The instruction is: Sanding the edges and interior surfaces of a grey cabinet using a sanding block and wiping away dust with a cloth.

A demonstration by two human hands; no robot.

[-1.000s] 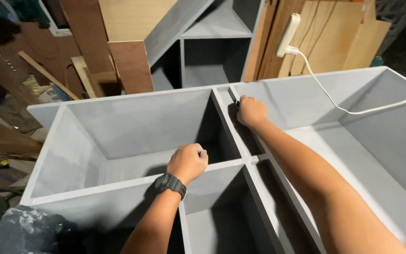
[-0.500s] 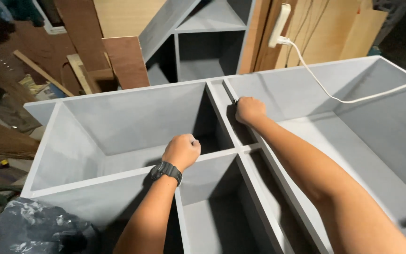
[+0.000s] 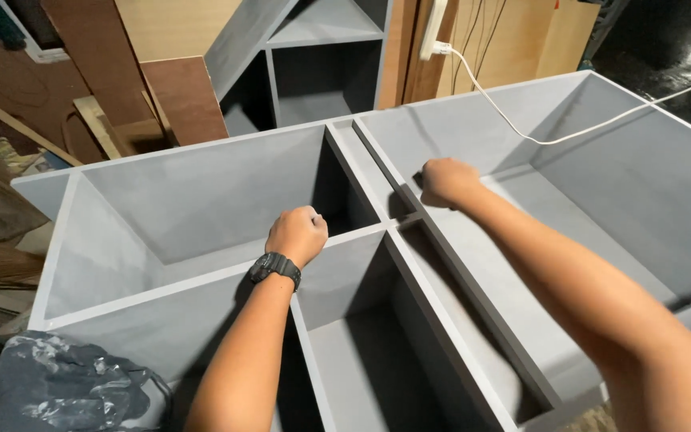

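Both fists closed: our left hand (image 3: 297,234) stays on the grey cabinet (image 3: 201,192) divider, our right hand (image 3: 445,181) slid toward 5 o'clock along the partition, so we're still working that edge.

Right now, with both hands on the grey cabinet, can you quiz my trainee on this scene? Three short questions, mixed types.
1. True or false: the left hand is a closed fist on a divider of the cabinet.
2. What is on the left wrist? A) watch B) glove C) tape
3. Fill in: the right hand rests on the long ______ panel, under a white cable.

Key: 1 true; 2 A, a black watch; 3 middle.
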